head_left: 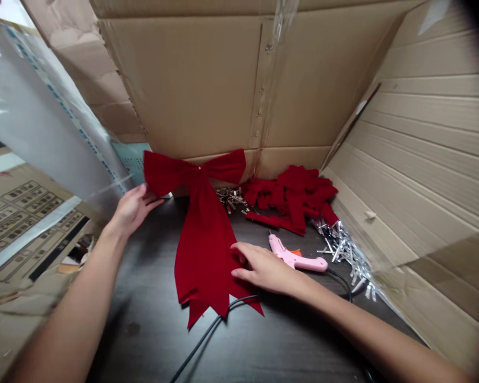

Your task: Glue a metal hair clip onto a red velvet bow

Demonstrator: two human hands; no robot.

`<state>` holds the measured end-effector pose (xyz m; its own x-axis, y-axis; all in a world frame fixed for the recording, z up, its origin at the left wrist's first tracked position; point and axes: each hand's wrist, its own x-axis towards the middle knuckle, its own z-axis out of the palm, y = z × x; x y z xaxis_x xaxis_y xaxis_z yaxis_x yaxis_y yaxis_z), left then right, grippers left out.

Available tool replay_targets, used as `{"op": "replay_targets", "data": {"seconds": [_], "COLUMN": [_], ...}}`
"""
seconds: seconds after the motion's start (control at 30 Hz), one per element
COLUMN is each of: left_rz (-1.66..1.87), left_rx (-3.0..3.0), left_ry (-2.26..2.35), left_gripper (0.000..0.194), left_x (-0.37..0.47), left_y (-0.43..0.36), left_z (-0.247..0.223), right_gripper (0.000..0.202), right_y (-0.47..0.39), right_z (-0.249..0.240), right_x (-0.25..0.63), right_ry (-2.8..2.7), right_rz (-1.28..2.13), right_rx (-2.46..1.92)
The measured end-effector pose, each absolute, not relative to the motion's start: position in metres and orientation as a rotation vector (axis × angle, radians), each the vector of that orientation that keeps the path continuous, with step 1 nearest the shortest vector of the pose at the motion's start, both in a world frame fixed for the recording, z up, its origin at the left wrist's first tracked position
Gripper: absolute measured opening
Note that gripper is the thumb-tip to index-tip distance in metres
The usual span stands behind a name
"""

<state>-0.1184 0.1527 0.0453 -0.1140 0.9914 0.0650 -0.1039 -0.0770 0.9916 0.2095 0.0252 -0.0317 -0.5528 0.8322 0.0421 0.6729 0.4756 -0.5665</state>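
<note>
A large red bow [207, 229] lies on the dark table, its loops toward the cardboard and its forked tails toward me. Beside its left loop is my left hand [132, 208], fingers apart, the fingertips at the loop's lower edge. My right hand [261, 266] rests at the right edge of the tails, fingers curved and apart, with nothing visibly gripped. Just beyond that hand lies a pink glue gun [293, 255] with an orange trigger, its nozzle pointing away from me. A small light-coloured spot marks the bow's centre.
Red fabric strips [295, 194] are heaped behind the glue gun. Silver twist ties [349, 255] spread at right, with more behind the bow. Cardboard walls [183, 80] surround the back and right. A black cable [199, 343] crosses the table [143, 340] near the tails.
</note>
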Motion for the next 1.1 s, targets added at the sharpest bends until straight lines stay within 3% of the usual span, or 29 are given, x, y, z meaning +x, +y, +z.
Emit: {"op": "replay_targets", "data": {"seconds": [0.07, 0.13, 0.47, 0.53, 0.7, 0.93, 1.1], "left_rz": [1.357, 1.304, 1.017, 0.981, 0.783, 0.749, 0.791], "left_rx": [1.158, 1.207, 1.768, 1.901, 2.204, 2.276, 2.213], "left_ry": [1.109, 1.094, 1.469, 1.483, 1.317, 0.921, 0.887], "left_gripper": [0.047, 0.057, 0.023, 0.017, 0.012, 0.02, 0.02], "left_x": [-0.107, -0.095, -0.029, -0.023, -0.015, -0.022, -0.027], "left_y": [0.172, 0.185, 0.168, 0.16, 0.131, 0.103, 0.09], "left_z": [0.053, 0.052, -0.011, -0.001, 0.041, 0.083, 0.1], "right_gripper": [0.045, 0.045, 0.07, 0.063, 0.021, 0.011, 0.055], "right_y": [0.023, 0.022, 0.018, 0.018, 0.028, 0.051, 0.093], "right_z": [-0.031, -0.032, -0.028, -0.027, -0.018, 0.022, 0.034], "right_x": [0.207, 0.205, 0.202, 0.204, 0.215, 0.239, 0.232], "right_ry": [-2.48, -2.559, -2.719, -2.684, -2.372, -1.763, -1.766], "right_rz": [0.684, 0.615, 0.386, 0.401, 0.488, 0.303, 0.182], "right_rx": [-1.278, -1.268, -1.135, -1.124, -1.163, -1.11, -1.064]}}
